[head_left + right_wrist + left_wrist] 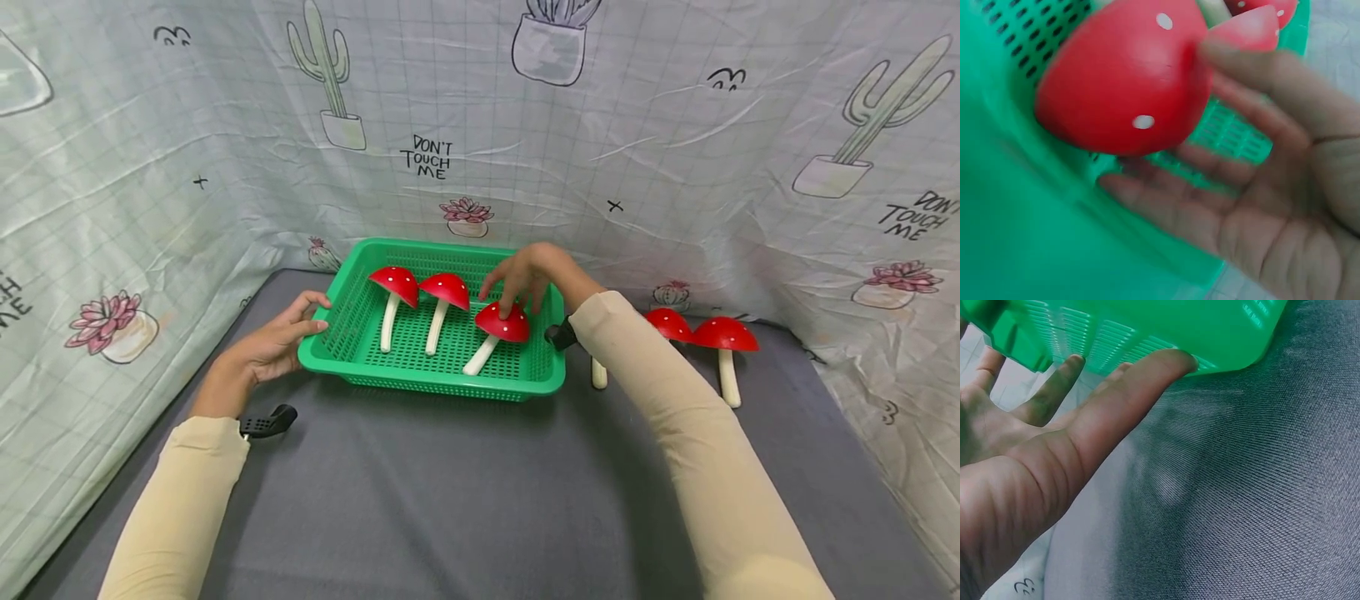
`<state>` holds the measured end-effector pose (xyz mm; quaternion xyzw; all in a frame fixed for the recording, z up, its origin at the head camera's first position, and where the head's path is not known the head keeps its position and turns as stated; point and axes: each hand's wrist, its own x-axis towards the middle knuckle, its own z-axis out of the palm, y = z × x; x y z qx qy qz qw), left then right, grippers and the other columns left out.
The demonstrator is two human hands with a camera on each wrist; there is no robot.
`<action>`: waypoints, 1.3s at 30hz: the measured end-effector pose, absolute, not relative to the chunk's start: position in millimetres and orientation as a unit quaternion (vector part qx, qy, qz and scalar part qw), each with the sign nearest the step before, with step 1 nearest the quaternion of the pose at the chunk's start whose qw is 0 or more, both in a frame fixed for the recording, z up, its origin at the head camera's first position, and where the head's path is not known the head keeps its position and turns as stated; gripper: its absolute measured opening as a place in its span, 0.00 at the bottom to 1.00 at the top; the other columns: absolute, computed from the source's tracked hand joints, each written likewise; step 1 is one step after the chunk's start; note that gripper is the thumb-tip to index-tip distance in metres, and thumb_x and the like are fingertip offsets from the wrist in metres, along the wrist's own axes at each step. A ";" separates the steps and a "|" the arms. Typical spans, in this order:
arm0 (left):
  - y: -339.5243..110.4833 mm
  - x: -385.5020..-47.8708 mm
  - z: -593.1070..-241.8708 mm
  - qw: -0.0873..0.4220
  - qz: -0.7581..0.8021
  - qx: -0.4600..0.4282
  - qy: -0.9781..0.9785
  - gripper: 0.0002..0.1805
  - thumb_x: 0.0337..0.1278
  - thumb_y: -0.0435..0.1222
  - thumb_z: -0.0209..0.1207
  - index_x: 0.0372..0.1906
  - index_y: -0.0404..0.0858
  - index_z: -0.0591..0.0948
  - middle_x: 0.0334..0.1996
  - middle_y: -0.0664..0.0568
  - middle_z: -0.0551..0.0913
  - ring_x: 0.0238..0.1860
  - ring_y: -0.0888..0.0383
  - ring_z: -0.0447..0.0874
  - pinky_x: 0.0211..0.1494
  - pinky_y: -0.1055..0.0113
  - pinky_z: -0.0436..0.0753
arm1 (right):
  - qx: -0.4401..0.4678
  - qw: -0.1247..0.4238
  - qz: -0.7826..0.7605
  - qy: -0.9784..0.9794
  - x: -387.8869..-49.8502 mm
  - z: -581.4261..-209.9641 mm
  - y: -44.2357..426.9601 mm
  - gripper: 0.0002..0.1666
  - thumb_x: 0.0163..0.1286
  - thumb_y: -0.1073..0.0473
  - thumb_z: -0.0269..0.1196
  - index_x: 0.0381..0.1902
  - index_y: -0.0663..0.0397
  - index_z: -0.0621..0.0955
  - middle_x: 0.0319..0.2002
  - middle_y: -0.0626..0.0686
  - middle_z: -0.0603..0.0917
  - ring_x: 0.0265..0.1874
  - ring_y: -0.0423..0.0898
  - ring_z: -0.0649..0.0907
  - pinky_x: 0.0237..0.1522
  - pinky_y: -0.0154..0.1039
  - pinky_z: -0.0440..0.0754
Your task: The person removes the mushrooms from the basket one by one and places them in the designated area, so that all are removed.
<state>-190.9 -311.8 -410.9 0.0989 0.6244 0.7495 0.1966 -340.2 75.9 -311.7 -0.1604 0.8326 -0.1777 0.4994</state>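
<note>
A green basket point(431, 385) holds three red-capped mushrooms with pale stems: one at its left point(394, 285), one near the middle point(446, 292) and one at its right point(504, 323). My right hand point(528, 271) hangs over the right one, a digit touching its cap; in the right wrist view the hand point(1272, 181) has spread, relaxed fingers beside the cap point(1122, 81). My left hand point(281, 340) lies against the basket's left end, thumb and fingers apart. The left wrist view shows this hand point(1054, 450) with fingertips at the basket's green wall point(1210, 331).
Right of the basket, two more red caps point(670, 324) point(724, 334) lie on the grey cloth point(420, 492); one pale stem point(598, 373) shows beside my right sleeve, which hides part of them. A patterned curtain point(525, 167) stands behind and at both sides.
</note>
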 end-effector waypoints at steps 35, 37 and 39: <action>-314.5 -190.2 -418.4 0.192 0.756 0.113 0.615 0.14 0.81 0.29 0.43 0.55 0.54 0.63 0.58 0.45 0.62 0.41 0.53 0.87 0.35 0.59 0.89 | -0.216 0.497 -0.184 0.820 -325.6 -307.6 60.5 0.33 0.64 0.62 0.63 0.65 0.45 0.65 0.66 0.56 0.66 0.63 0.58 0.72 0.53 0.54 0.84; -314.7 -190.5 -418.9 0.192 0.757 0.114 0.614 0.14 0.81 0.29 0.43 0.55 0.54 0.63 0.57 0.45 0.63 0.41 0.53 0.87 0.35 0.59 0.89 | -0.241 0.484 -0.188 0.820 -324.2 -304.1 63.3 0.33 0.64 0.62 0.62 0.66 0.44 0.65 0.66 0.56 0.67 0.62 0.57 0.72 0.54 0.53 0.84; -314.4 -190.9 -419.1 0.194 0.758 0.116 0.612 0.14 0.81 0.29 0.43 0.55 0.54 0.63 0.57 0.45 0.63 0.42 0.53 0.87 0.35 0.58 0.89 | -0.266 0.468 -0.193 0.820 -322.9 -300.6 66.8 0.33 0.65 0.62 0.62 0.66 0.42 0.66 0.65 0.56 0.68 0.62 0.56 0.73 0.54 0.52 0.84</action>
